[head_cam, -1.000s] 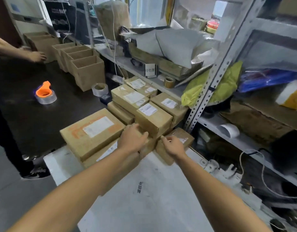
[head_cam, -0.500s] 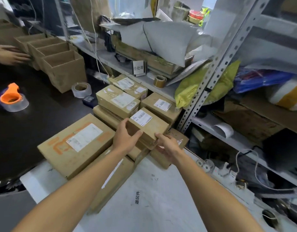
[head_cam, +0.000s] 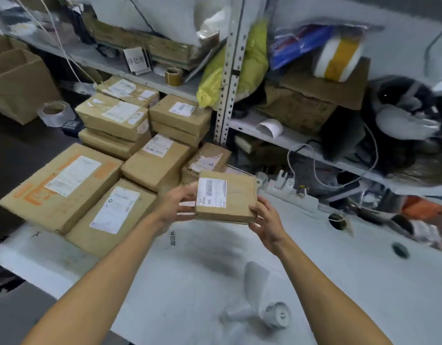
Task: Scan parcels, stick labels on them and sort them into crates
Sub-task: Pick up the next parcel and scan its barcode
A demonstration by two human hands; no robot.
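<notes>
A small brown cardboard parcel (head_cam: 233, 196) with a white barcode label on top hangs above the white table (head_cam: 180, 282). My left hand (head_cam: 176, 207) grips its left edge and my right hand (head_cam: 266, 220) grips its lower right corner. Behind and to the left lies a pile of several labelled brown parcels (head_cam: 155, 165), the largest one (head_cam: 63, 185) marked with orange tape at the far left.
A white fan part (head_cam: 259, 312) lies on the table near me. Metal shelving (head_cam: 227, 78) crammed with bags and boxes stands behind. Open cardboard boxes (head_cam: 18, 83) and a tape roll (head_cam: 54, 112) are at the far left. A power strip (head_cam: 287, 190) lies by the shelf.
Both hands took a small parcel off the pile and carried it right and toward me, over the white table. The view swung to the right.
</notes>
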